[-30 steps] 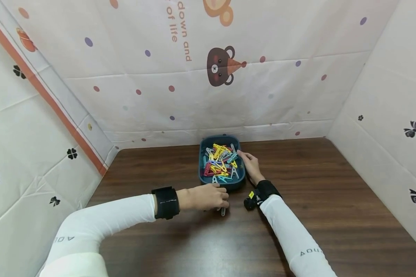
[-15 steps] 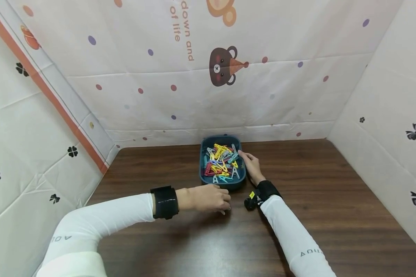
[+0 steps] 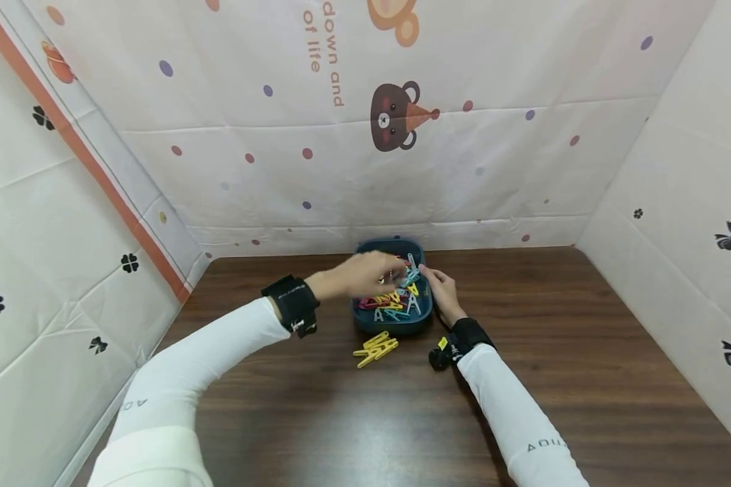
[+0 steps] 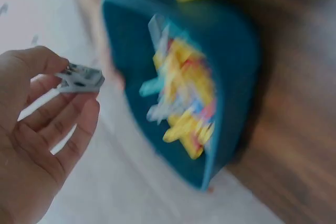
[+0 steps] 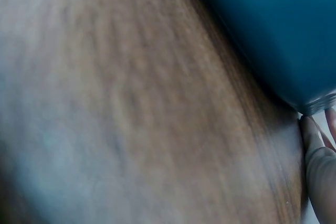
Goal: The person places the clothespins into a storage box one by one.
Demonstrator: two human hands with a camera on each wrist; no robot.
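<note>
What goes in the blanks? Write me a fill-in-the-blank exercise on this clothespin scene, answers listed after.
1. The left hand pinches a small ____ plastic clothespin between thumb and fingers.
2. The dark teal plastic tray holding mixed coloured clothespins stands on a brown ____ table.
3. The loose clothespins lying on the table in front of the tray are ____.
4. The right hand rests against the tray's ____ side.

Missing words: grey; wooden; yellow; right

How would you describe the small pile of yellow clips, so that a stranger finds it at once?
Find the dark wooden table, then the blue tray of mixed coloured clips near its back edge. The yellow clips lie on the bare wood just in front of the tray, all one colour and outside it.
</note>
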